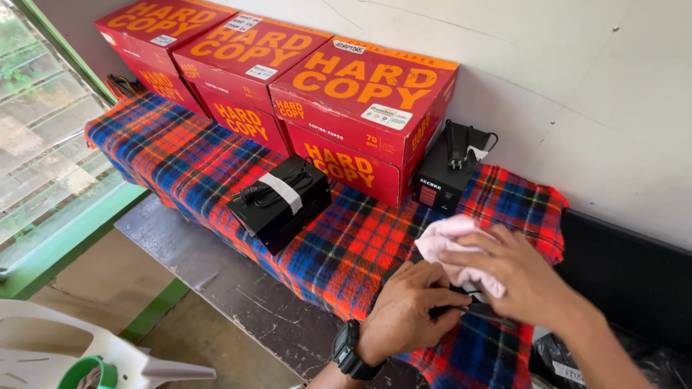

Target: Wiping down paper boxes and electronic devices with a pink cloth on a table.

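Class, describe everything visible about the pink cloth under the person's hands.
The soft pink fabric cloth is crumpled into a loose bundle, pale and unpatterned. The right hand presses on it from above, fingers spread, hiding much of it. It rests on a dark object, mostly hidden, that the left hand steadies, above the red-and-blue plaid blanket.

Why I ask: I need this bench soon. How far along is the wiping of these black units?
Done: nothing shows for sure; the taped black unit and the black unit with a plug sit on the plaid blanket, cleanliness unclear. In hand: the left hand steadies a small black item while the right hand presses a pink cloth on it. Left: probably finishing this one, perhaps the other two.
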